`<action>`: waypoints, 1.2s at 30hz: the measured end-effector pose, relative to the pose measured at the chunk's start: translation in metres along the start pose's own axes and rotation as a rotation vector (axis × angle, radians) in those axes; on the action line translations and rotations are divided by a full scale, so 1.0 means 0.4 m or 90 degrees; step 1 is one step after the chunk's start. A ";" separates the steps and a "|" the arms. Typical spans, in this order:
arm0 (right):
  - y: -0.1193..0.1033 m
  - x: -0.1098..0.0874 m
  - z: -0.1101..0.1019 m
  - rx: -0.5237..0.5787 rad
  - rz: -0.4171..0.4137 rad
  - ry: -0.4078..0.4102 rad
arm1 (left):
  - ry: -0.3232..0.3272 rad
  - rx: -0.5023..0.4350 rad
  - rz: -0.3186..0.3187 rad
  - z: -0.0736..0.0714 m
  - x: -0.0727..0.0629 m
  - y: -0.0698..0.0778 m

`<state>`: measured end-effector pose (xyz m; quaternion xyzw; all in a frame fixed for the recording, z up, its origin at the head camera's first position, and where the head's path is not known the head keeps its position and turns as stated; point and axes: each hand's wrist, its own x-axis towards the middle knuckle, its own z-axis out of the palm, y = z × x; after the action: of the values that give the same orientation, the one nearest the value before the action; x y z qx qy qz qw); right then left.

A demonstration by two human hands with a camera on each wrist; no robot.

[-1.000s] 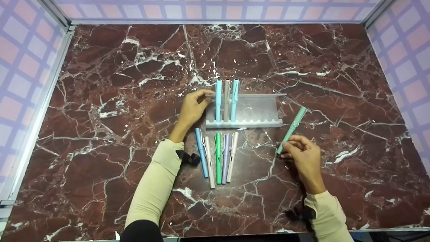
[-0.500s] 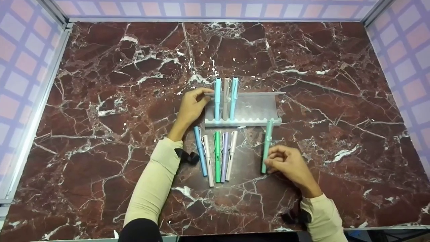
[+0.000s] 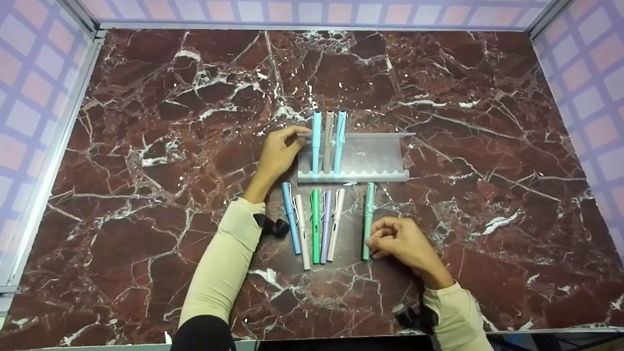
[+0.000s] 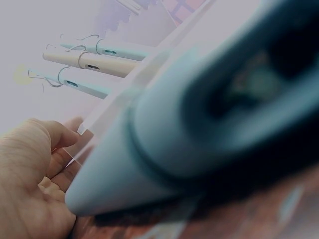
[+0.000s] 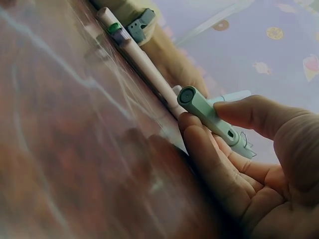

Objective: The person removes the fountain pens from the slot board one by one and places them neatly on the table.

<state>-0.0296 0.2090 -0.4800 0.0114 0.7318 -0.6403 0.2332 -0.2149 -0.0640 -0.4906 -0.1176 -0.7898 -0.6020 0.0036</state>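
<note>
My right hand (image 3: 399,241) pinches a mint-green pen (image 3: 369,219) near its lower end, thumb on one side and fingers on the other. In the right wrist view the pen's round end (image 5: 187,95) sticks out past the fingertips. My left hand (image 3: 279,153) grips the left edge of a clear pen rack (image 3: 375,156); the left wrist view shows the thumb (image 4: 62,134) on that edge. Two light-blue pens, the left one (image 3: 316,141) and the right one (image 3: 340,141), stand in the rack with a grey-brown pen (image 3: 328,141) between them.
In front of the rack several pens lie on the marbled table (image 3: 170,122): blue (image 3: 291,219), pale (image 3: 302,234), bright green (image 3: 316,226), purple (image 3: 325,226) and another pale one (image 3: 336,224). Patterned panels (image 3: 312,12) border the table.
My right hand has carried the mint-green pen left and toward me, turning it from slanted to nearly parallel with the lying pens. My left hand has stayed at the rack's edge.
</note>
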 end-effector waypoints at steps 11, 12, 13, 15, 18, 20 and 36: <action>-0.012 0.006 0.041 0.007 0.037 -0.009 | -0.002 0.018 -0.009 -0.002 0.000 0.003; -0.014 0.006 0.043 0.006 0.039 -0.010 | -0.002 0.018 -0.011 -0.002 -0.001 0.004; -0.015 0.006 0.045 0.007 0.040 -0.011 | -0.003 0.018 -0.014 -0.002 -0.001 0.004; -0.015 0.007 0.047 0.008 0.043 -0.010 | -0.005 0.016 -0.019 -0.002 -0.002 0.004; -0.015 0.007 0.048 0.011 0.045 -0.006 | -0.005 0.017 -0.021 -0.002 -0.002 0.003; -0.014 0.007 0.048 0.011 0.045 -0.004 | -0.005 0.012 -0.016 -0.002 -0.001 0.002; -0.013 0.011 0.050 0.028 0.034 0.010 | -0.009 -0.003 -0.003 -0.001 0.000 0.005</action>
<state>-0.0286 0.1881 -0.4781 0.0413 0.7190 -0.6494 0.2442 -0.2145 -0.0640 -0.4887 -0.1199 -0.7888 -0.6029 -0.0033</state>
